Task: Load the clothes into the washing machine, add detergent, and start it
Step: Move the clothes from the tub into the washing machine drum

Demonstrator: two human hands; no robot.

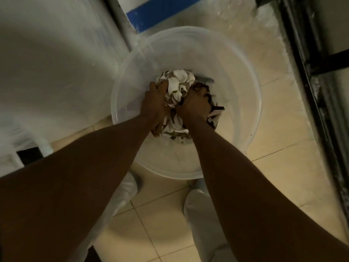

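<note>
A bundle of white and brown patterned clothes [179, 82] lies in a clear round plastic basin [245, 103] on the tiled floor. Both arms reach down into the basin. My left hand [154, 103] grips the left side of the bundle. On the bundle's right side my right hand [194, 104] is clenched in the cloth, with dark fabric showing beside it. The lower part of the bundle is hidden under my hands. A white appliance body [47, 63] stands at the left; whether it is the washing machine I cannot tell.
Beige floor tiles [283, 176] surround the basin. A dark metal frame [311, 82] runs along the right. A blue strip [160, 10] shows at the top. My legs in white trousers [200, 214] stand just below the basin.
</note>
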